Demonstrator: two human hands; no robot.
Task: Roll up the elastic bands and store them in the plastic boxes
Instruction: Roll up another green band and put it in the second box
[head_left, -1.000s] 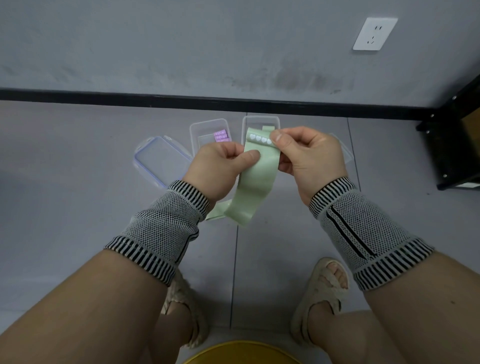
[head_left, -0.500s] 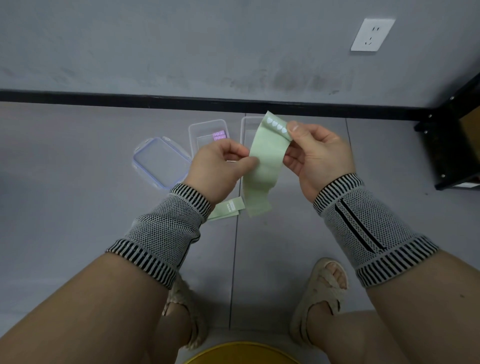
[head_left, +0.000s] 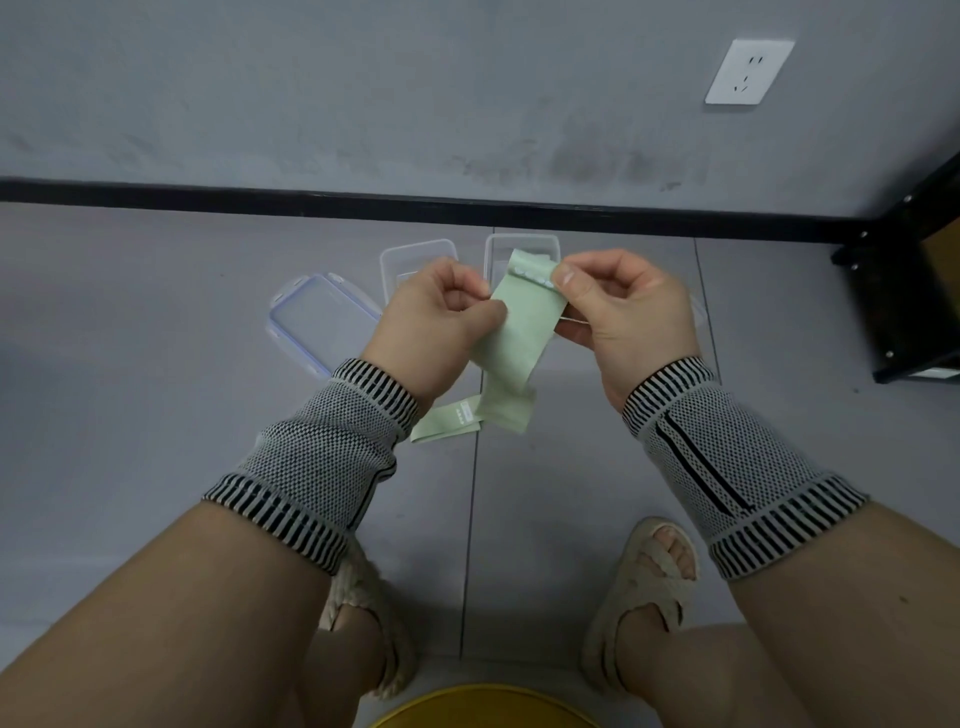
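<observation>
Fingers (head_left: 563, 275) of both hands pinch the green elastic band (head_left: 511, 343), which hangs between them.

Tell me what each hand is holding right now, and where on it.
Both hold the green elastic band: the right hand pinches its top end by the white print, and the left hand pinches its left edge just below.

hands (head_left: 524, 317) lowered, green band (head_left: 511, 343) top curled over.

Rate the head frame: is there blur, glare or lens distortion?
Head view: dim, flat light, no glare; the skirting bows from wide-angle distortion; both hands and the green band are fairly sharp; the clear boxes are faint against the floor.
</observation>
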